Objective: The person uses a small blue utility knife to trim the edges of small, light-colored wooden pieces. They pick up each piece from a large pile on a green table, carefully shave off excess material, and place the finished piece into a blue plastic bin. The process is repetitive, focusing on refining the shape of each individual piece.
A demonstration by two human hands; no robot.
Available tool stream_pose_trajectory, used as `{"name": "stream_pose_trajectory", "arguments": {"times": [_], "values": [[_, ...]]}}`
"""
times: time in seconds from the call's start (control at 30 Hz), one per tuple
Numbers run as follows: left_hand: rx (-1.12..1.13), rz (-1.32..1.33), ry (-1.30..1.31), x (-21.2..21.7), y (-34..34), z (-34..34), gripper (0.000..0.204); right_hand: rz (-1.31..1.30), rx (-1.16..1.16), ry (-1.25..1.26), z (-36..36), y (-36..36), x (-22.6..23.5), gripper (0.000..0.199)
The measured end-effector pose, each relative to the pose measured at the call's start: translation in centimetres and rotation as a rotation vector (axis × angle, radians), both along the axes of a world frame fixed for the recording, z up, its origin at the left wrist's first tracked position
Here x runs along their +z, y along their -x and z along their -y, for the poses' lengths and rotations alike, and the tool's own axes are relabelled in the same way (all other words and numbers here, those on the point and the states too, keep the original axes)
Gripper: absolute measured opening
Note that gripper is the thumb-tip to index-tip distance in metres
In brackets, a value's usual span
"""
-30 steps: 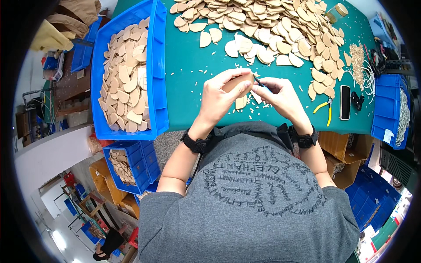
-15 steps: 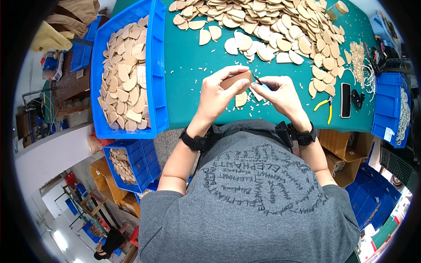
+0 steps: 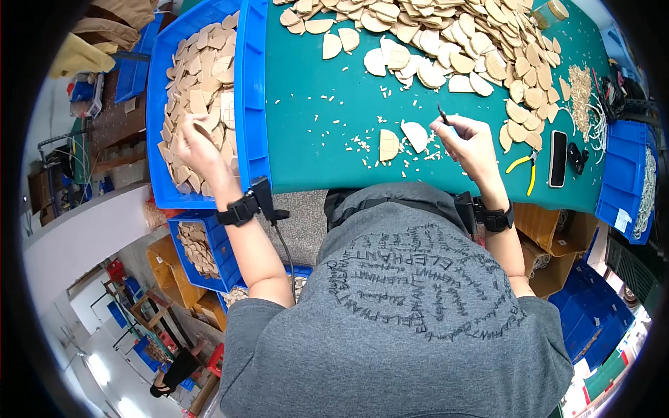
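My left hand [image 3: 198, 146] is over the large blue bin [image 3: 252, 104] on the left, its fingers closed at a half-round wooden piece [image 3: 203, 123]. Similar pieces [image 3: 202, 56] fill the bin beneath it. Above the front of the green table, my right hand [image 3: 470, 143] grips a slim tool [image 3: 442, 113] with a dark pointed tip; the fingers hide its handle. Left of that hand, a tan half-round piece [image 3: 389, 145] with scored lines and a paler half-round piece [image 3: 414, 136] lie among small wood slivers.
A big heap of half-round pieces [image 3: 446, 35] covers the far side of the table [image 3: 313, 146]. To the right are yellow-handled pliers [image 3: 532, 174], a phone [image 3: 557, 159], a pile of slivers [image 3: 580, 90] and a blue bin [image 3: 617, 167]. A smaller blue bin [image 3: 226, 254] stands below the large one.
My left hand has moved left from the table's front to over the large blue bin, taking the wooden piece with it. My right hand, still gripping the tool, has shifted slightly right.
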State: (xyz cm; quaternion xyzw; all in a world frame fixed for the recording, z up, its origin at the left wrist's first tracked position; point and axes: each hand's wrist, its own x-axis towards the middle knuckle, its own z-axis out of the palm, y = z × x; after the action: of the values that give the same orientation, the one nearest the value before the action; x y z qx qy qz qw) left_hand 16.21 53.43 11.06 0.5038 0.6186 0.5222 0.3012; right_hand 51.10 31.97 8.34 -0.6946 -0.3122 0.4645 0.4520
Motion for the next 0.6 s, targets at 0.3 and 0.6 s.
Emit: {"name": "stream_pose_trajectory", "arguments": {"times": [0.3,0.6], "values": [[-1.009,-0.835,-0.047,-9.1,-14.8,8.7,0.041,0.040,-0.027,0.004,0.3,-0.1,-0.3,0.023],[-1.221,-0.407,0.564,-9.3,-15.8,7.9,0.027,0.000,-0.047,0.003,1.5,0.0,-1.2,0.019]]}}
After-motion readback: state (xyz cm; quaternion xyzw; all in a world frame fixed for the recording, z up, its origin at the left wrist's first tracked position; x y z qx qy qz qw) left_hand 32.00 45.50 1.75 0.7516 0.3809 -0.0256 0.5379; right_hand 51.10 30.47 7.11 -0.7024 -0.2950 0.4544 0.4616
